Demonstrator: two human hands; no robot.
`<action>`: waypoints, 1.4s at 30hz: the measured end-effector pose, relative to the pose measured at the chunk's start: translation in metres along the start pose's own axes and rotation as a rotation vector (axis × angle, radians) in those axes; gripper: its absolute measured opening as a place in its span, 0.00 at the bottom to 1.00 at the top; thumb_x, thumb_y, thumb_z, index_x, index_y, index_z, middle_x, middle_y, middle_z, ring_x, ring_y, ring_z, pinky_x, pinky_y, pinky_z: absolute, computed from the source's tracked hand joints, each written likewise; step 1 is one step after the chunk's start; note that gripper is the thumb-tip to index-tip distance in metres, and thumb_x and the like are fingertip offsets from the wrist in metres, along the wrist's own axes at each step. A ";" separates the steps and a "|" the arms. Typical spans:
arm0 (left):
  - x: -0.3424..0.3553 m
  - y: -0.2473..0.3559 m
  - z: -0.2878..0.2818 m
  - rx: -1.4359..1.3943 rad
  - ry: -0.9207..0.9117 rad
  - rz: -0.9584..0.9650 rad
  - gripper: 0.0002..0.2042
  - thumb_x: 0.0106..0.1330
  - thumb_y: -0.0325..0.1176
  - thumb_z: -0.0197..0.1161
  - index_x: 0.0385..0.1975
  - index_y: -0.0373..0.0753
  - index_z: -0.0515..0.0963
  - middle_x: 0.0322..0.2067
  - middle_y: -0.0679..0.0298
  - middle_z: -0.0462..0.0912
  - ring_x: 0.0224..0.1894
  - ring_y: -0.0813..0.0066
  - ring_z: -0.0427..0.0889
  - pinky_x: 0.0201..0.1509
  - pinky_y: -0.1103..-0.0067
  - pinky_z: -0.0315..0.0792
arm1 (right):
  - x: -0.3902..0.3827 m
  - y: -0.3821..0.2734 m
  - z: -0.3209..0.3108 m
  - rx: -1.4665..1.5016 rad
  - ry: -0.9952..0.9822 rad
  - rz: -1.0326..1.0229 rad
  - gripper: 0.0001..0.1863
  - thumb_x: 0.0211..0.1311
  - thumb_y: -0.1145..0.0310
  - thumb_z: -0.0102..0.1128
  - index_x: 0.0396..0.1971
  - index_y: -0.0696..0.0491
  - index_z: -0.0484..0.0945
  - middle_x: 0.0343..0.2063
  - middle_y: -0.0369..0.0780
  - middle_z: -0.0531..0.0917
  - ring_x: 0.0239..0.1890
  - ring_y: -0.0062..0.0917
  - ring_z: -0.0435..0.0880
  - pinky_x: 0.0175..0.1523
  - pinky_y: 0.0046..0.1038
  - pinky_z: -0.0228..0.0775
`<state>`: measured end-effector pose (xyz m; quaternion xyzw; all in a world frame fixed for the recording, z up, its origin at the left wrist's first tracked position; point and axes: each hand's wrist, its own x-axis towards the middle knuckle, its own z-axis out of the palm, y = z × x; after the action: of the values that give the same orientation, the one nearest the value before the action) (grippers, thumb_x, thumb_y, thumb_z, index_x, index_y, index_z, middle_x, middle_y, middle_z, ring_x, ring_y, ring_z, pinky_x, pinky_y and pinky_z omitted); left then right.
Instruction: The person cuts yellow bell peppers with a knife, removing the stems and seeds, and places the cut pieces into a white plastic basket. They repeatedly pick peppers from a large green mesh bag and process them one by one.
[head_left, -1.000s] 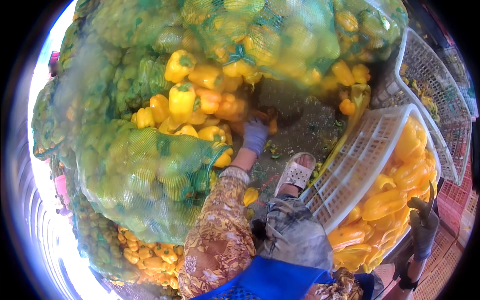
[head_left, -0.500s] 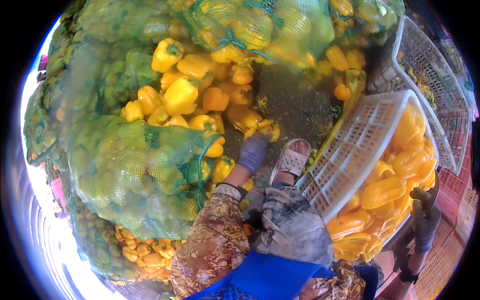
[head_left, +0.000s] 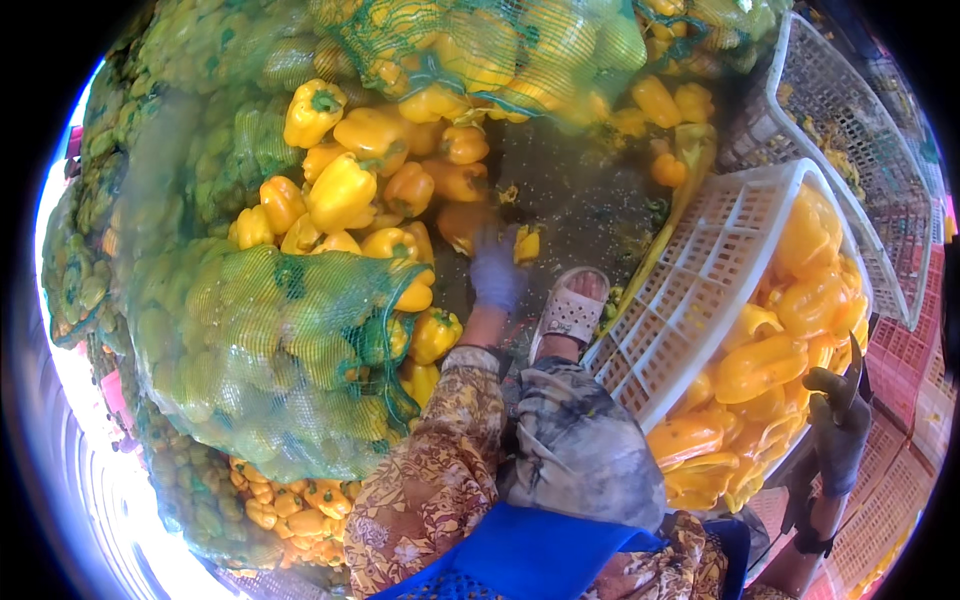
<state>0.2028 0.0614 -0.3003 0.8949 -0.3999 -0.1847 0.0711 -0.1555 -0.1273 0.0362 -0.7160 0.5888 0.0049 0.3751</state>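
My left hand (head_left: 495,275), in a purplish glove, reaches down to the wet floor, its fingers smeared by motion. Just beyond them lies an orange-yellow bell pepper (head_left: 460,228), and a broken yellow pepper piece (head_left: 527,244) is right beside the hand. At the lower right my right hand (head_left: 838,435), in a dark grey glove, is closed around what looks like a knife (head_left: 855,368), its narrow dark blade pointing up. That hand is beside a white plastic crate (head_left: 690,290) full of yellow peppers (head_left: 765,370).
Loose peppers (head_left: 343,190) spill from a green mesh sack (head_left: 270,340) on the left; another mesh sack (head_left: 480,50) lies at the far side. A second white crate (head_left: 850,130) stands far right. My sandalled foot (head_left: 572,312) rests by the near crate. Red crates (head_left: 905,370) line the right.
My left hand has drawn slightly left, away from the broken pepper pieces, toward the orange-yellow pepper. My right hand with the knife has shifted a little to the left in view.
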 end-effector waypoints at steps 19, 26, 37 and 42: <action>0.082 0.104 -0.138 -1.751 -0.005 -0.021 0.14 0.50 0.20 0.59 0.38 0.32 0.78 0.34 0.63 0.81 0.37 0.73 0.80 0.41 0.80 0.75 | -0.008 0.026 -0.007 0.122 0.084 -0.032 0.13 0.52 0.80 0.59 0.40 0.58 0.82 0.33 0.38 0.85 0.34 0.17 0.80 0.41 0.20 0.71; 0.109 0.353 -0.280 -1.605 -0.100 0.756 0.24 0.54 0.39 0.66 0.49 0.34 0.73 0.35 0.63 0.80 0.35 0.74 0.78 0.39 0.81 0.73 | -0.022 0.010 -0.023 0.037 0.134 -0.083 0.11 0.52 0.78 0.60 0.38 0.58 0.82 0.32 0.40 0.84 0.33 0.19 0.81 0.39 0.20 0.72; 0.072 0.043 -0.102 0.218 -0.344 0.217 0.17 0.58 0.25 0.54 0.47 0.46 0.78 0.45 0.60 0.81 0.46 0.57 0.80 0.51 0.66 0.73 | -0.046 0.043 -0.023 0.139 0.197 -0.014 0.14 0.54 0.79 0.56 0.42 0.59 0.80 0.35 0.38 0.83 0.37 0.19 0.79 0.45 0.22 0.71; 0.054 -0.082 -0.035 0.525 -0.221 0.242 0.13 0.60 0.36 0.54 0.44 0.51 0.77 0.47 0.60 0.77 0.49 0.64 0.77 0.53 0.64 0.68 | -0.032 0.027 -0.011 0.158 0.111 -0.045 0.14 0.54 0.79 0.55 0.42 0.59 0.80 0.36 0.39 0.84 0.38 0.20 0.80 0.46 0.23 0.71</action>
<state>0.3062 0.0758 -0.3058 0.8032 -0.5428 -0.1617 -0.1848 -0.1929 -0.1072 0.0445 -0.6962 0.5911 -0.0896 0.3973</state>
